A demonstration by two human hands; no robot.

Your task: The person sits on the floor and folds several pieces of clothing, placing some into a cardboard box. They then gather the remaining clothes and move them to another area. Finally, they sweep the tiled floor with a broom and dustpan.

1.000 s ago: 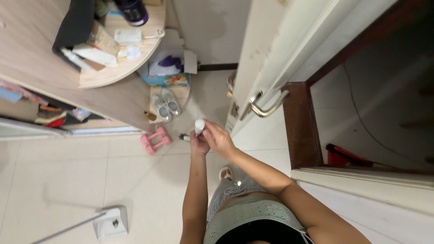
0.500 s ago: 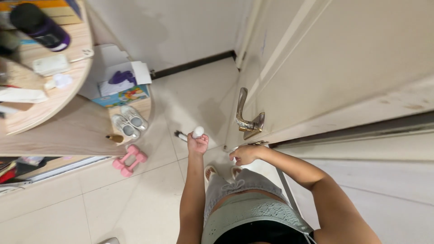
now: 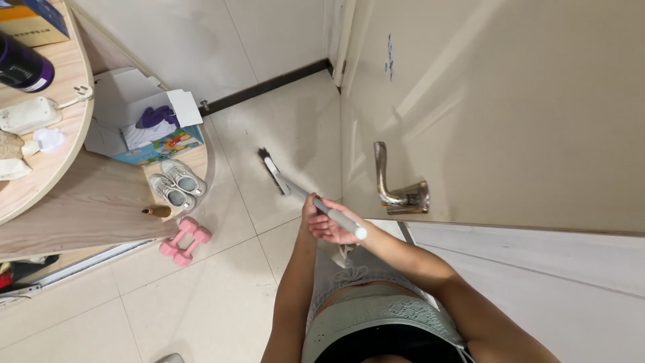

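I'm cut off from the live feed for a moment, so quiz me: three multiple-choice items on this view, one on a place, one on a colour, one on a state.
1. Where do the pink dumbbells lie?
A. On the round shelf
B. On the floor tiles beside the wooden unit
C. Against the door

2. What colour is the brush head at the far end of the long handle?
A. Dark bristles on a white block
B. Red
C. Green

3. How is the handle held?
A. It lies loose on the floor
B. One hand alone
C. Both the left hand and the right hand grip it

Answers: 1 B, they rest on tiles below the small grey shoes. 2 A, the tip is dark, white behind. 3 C, both hands close round the upper handle.
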